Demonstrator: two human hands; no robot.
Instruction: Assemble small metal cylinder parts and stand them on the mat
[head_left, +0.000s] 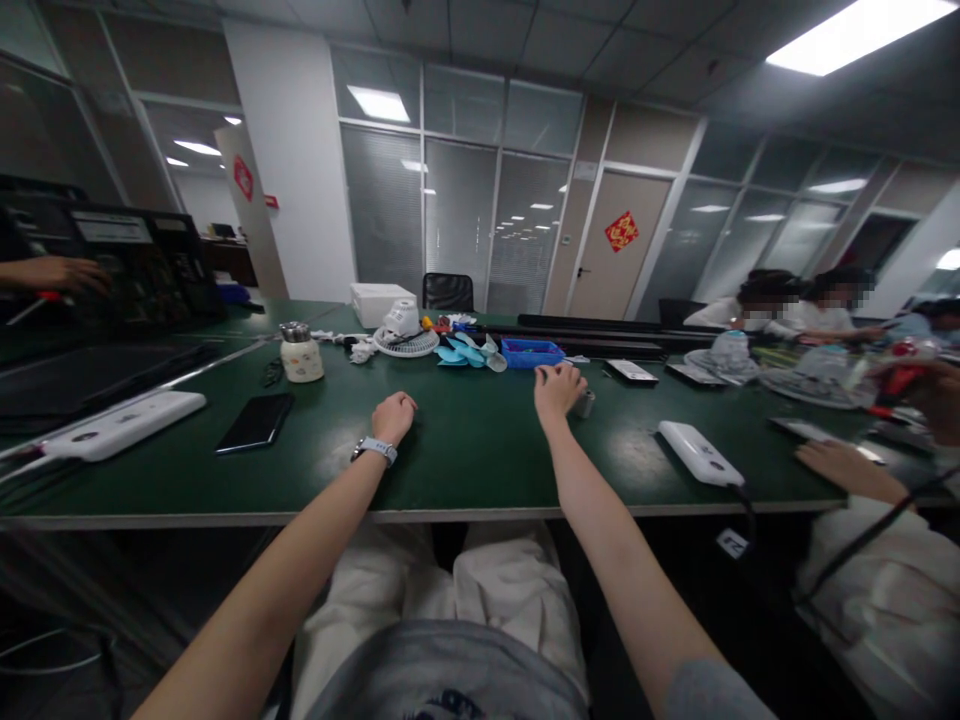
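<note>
My left hand (394,415) rests on the green table (465,450) curled into a loose fist, holding nothing. My right hand (559,388) lies further out with its fingers bent under; I cannot tell whether they grip anything. A small grey cylinder (584,403) stands just beside it, with the blue tray (531,352) beyond

A long green table (465,470) fills the middle of the frame. Behind it, across the centre, runs a glass partition (457,220) with closed grey blinds, and a white pillar (289,160) stands at its left. Right of centre is a beige door (607,270) bearing a red ornament (621,231). A black chair (448,292) sits at the table's far edge. A bright light panel (855,35) glows at upper right among grey ceiling tiles (600,40).
</note>
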